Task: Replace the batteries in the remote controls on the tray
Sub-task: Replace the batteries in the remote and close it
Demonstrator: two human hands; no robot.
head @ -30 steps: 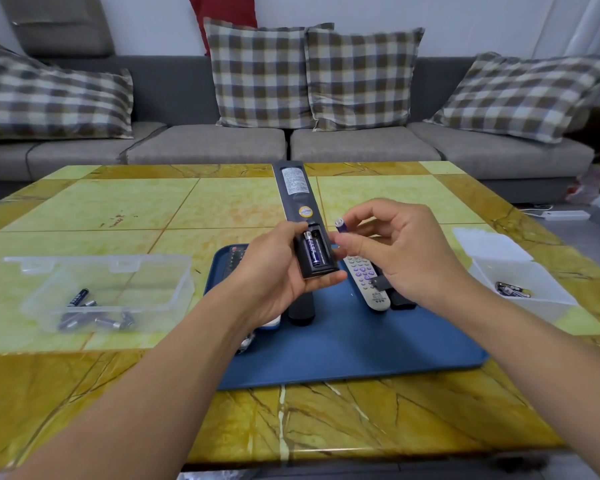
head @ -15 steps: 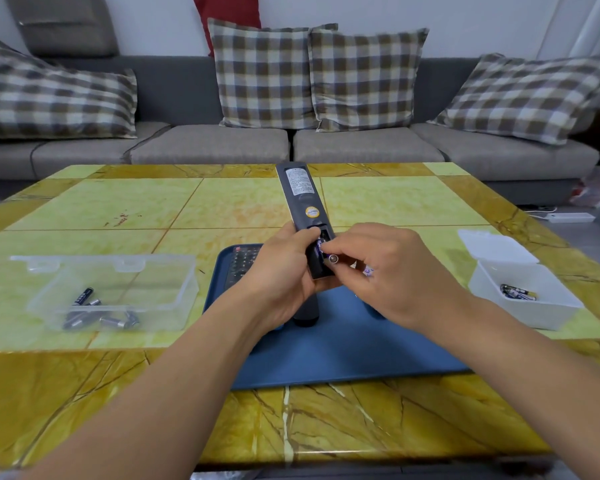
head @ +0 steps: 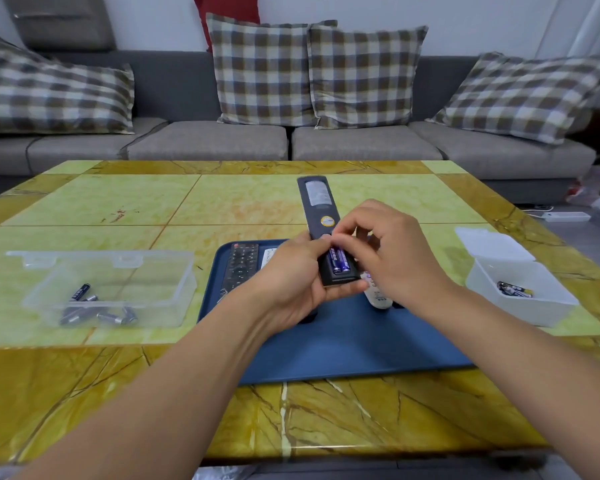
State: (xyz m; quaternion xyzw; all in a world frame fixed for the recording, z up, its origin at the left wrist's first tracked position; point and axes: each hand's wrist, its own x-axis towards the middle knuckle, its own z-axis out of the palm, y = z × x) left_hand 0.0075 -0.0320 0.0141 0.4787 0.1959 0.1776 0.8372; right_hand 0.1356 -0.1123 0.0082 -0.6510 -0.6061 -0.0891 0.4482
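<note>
- Above the blue tray (head: pixel 343 344), the left hand (head: pixel 291 282) grips a long dark remote (head: pixel 321 220) back side up, fingers curled around its lower end, the far end pointing toward the sofa.
- In its open compartment two blue batteries (head: pixel 339 261) lie side by side.
- The right hand (head: pixel 392 261) is half closed, its fingertips (head: pixel 336 242) pressing at the top end of the batteries; it seems to hold nothing else, though part of the palm is hidden.
- The step in hand looks like seating the second fresh cell.
- Next comes the compartment cover; I cannot see one, so it must first be found, then slid on squarely.
- On the tray another black remote (head: pixel 241 266) lies left of the hands and a white one (head: pixel 378 296) pokes out under the right hand.
- A clear box (head: pixel 118 271) with loose batteries sits on the table to the left, a white box (head: pixel 520 299) with a few to the right; which holds the spent ones I cannot tell.
</note>
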